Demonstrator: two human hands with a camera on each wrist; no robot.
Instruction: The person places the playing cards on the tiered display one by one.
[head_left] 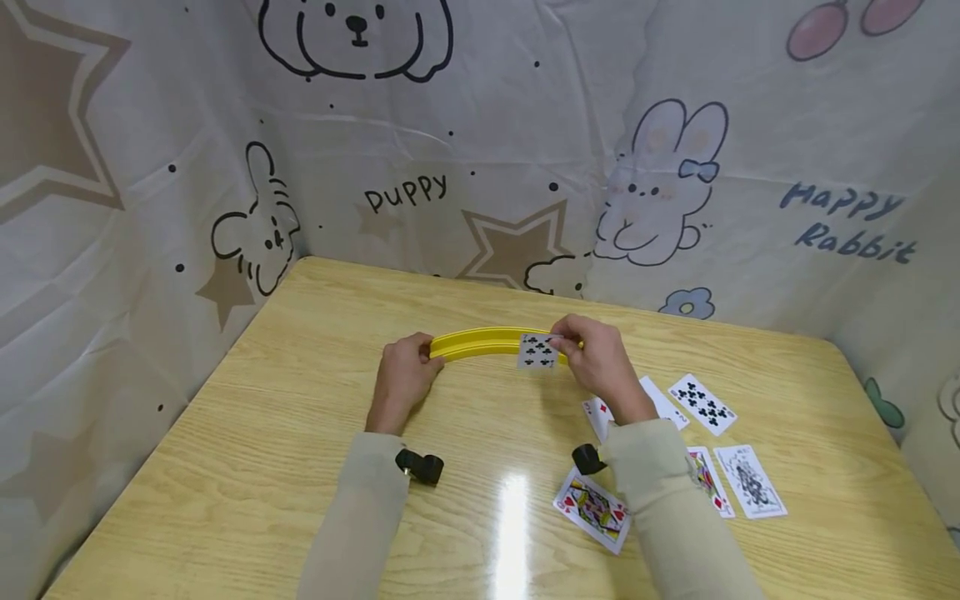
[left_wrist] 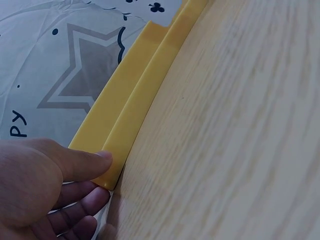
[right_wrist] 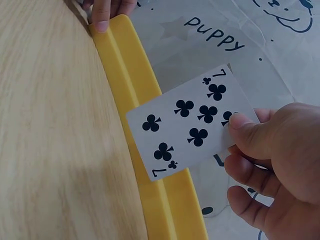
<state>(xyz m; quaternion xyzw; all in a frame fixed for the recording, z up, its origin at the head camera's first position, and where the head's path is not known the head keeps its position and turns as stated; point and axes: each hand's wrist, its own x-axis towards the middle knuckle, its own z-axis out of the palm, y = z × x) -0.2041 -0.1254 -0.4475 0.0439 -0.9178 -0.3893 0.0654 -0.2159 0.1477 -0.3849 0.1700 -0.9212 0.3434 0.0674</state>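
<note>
A curved yellow card holder [head_left: 480, 340] with a lengthwise groove lies toward the back of the table. My left hand [head_left: 405, 373] grips its left end, the thumb [left_wrist: 92, 164] on the front face and the fingers curled behind and under. With thumb and fingers, my right hand [head_left: 596, 357] pinches a seven of clubs playing card [right_wrist: 190, 122] by one edge. The card is tilted, its face toward me, and overlaps the holder's right part. Whether its lower edge sits in the groove, I cannot tell.
Several cards lie face up at the right: a queen of hearts [head_left: 594, 510], a clubs card [head_left: 702, 404], a joker-like card [head_left: 750, 481], a diamonds face card [head_left: 708, 479] and a diamond card [head_left: 597, 415]. A printed cloth [head_left: 450, 225] hangs behind the wooden table [head_left: 300, 400].
</note>
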